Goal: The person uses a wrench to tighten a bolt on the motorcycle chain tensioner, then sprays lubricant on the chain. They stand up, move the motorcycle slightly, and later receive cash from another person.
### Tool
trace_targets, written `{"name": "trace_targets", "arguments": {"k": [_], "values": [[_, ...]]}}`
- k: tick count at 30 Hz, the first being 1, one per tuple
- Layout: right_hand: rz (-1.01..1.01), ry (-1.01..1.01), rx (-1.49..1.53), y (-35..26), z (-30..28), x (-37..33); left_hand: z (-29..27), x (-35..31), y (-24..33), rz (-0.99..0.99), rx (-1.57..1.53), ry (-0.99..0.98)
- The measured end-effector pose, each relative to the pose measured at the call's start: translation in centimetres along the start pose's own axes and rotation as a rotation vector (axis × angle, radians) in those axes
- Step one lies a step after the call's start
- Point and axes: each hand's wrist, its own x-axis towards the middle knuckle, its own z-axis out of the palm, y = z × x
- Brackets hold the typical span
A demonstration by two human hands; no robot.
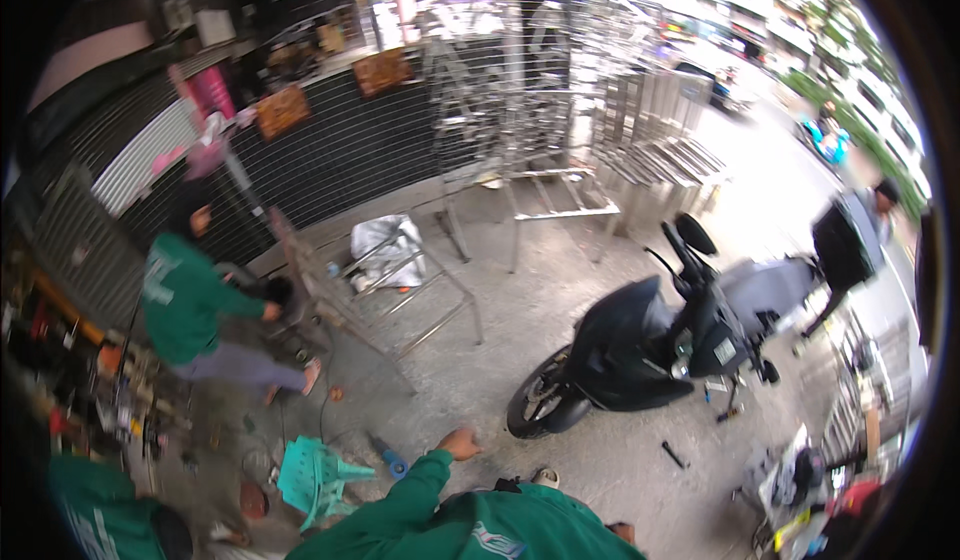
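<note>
My left hand (460, 445) reaches out from a green sleeve at the lower middle, over the concrete floor. Its fingers look slightly apart and nothing shows in them. The front wheel (545, 397) of a parked dark scooter (640, 345) is ahead of it to the right, not touched. Of my right hand (622, 532) only a small part shows at the lower edge, beside my green shirt; its fingers are hidden. Left of my left arm stands a turquoise plastic stool or chair (312, 480), with a blue power tool (392, 463) on the floor beside it.
A co-worker in green (190, 290) bends over work at left; another green-clad person (110, 510) is at lower left. Metal frames (440, 305) and racks (655, 160) stand ahead. A black tool (675, 454) lies near the scooter. Someone with a black box (845, 240) is by the road.
</note>
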Motion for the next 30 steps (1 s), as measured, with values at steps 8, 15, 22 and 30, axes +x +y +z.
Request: {"name": "trace_targets", "arguments": {"k": [8, 15, 22, 30], "values": [[0.041, 0.207, 0.148, -5.1, 2.8, -13.0, 1.8, -4.6, -12.1, -0.173, -0.094, -0.166], [0.145, 0.444, 0.170, 3.3, 5.6, -24.2, 4.0, -5.2, -18.2, -0.273, -0.055, -0.465], [0.471, 0.211, -0.031, 16.7, 15.1, -30.2, 2.4, 1.8, -10.2, -0.089, -0.141, -0.407], [0.346, 0.341, 0.130, 14.9, 15.2, -26.2, 2.9, 7.5, 0.3, -0.045, -0.075, -0.413]]}}
